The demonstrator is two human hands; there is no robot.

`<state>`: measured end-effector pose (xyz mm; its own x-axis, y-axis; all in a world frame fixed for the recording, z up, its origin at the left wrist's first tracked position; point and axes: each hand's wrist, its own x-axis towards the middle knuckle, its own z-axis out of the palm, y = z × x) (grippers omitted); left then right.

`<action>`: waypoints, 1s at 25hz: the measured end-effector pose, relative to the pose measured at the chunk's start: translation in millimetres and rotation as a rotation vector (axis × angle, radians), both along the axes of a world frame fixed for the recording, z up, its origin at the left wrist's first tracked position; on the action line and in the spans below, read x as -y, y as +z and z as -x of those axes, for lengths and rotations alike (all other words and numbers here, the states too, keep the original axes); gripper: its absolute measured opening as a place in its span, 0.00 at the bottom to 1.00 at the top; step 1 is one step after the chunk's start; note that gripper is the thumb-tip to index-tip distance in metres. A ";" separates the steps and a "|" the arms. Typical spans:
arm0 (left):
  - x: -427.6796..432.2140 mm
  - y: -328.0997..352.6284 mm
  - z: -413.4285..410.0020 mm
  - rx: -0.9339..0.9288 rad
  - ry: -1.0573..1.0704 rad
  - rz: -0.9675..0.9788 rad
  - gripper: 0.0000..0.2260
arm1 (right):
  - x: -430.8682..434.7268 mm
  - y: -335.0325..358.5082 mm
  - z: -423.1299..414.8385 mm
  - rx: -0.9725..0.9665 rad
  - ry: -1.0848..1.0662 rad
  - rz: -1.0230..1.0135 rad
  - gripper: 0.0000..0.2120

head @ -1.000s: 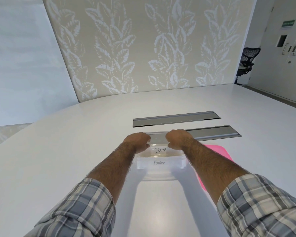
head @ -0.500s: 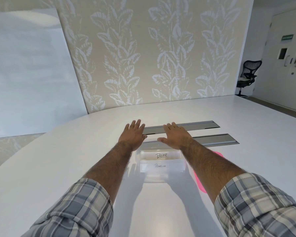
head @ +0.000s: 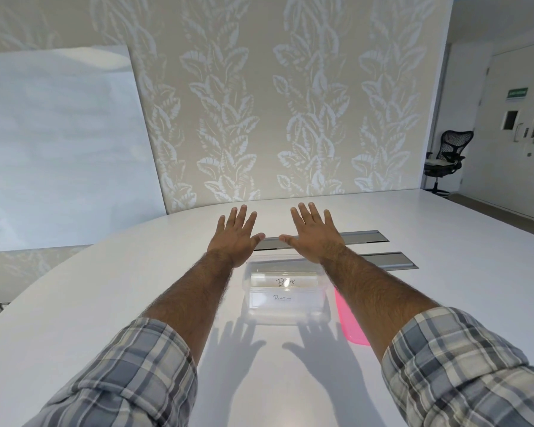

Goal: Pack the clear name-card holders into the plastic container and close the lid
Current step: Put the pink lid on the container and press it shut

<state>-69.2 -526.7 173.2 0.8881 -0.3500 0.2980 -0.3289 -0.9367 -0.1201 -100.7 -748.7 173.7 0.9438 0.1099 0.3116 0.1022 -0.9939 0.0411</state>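
Note:
A clear plastic container (head: 285, 315) sits on the white table in front of me. Inside it lie clear name-card holders; one card reads "Bear" (head: 285, 282) and a nearer one reads "Penguin" (head: 282, 298). A pink lid (head: 350, 322) lies flat on the table just right of the container, partly hidden by my right forearm. My left hand (head: 236, 238) hovers above and beyond the container's far left corner, palm down, fingers spread. Held the same way, my right hand (head: 313, 235) is over the far right corner. Neither hand holds anything.
Two grey metal cable slots (head: 364, 237) (head: 389, 260) are set into the table (head: 105, 297) just beyond the container. A leaf-patterned wall panel stands behind the table. A black office chair (head: 447, 158) and white doors are at the far right.
Both hands were closed on the container's far edge a second ago. They have let go, opened, and risen away from the container with fingers spread. The camera view has tilted upward.

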 end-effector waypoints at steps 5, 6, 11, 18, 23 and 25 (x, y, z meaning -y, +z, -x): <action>6.3 13.7 23.1 0.025 -0.041 0.006 0.29 | 10.0 11.4 29.8 0.022 -0.049 0.014 0.41; 9.4 16.4 27.6 0.030 -0.056 0.018 0.29 | 13.4 14.4 36.0 0.026 -0.063 0.019 0.41; 29.3 17.6 57.7 0.032 -0.137 0.045 0.29 | 29.3 24.4 81.1 0.016 -0.137 0.059 0.41; 78.2 -5.1 103.0 -0.009 -0.230 0.083 0.29 | 72.0 6.8 145.8 -0.010 -0.215 0.096 0.41; 114.1 -19.3 118.8 -0.019 -0.268 0.042 0.29 | 103.7 3.9 156.3 -0.027 -0.236 0.081 0.42; 129.4 -22.8 117.6 -0.024 -0.267 0.036 0.29 | 117.0 -0.9 154.2 -0.039 -0.228 0.085 0.42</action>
<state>-186.7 -656.1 150.4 0.7728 -0.5621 0.2946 -0.5669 -0.8201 -0.0778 -254.9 -865.7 172.8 0.9584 -0.0830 0.2731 -0.1212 -0.9846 0.1260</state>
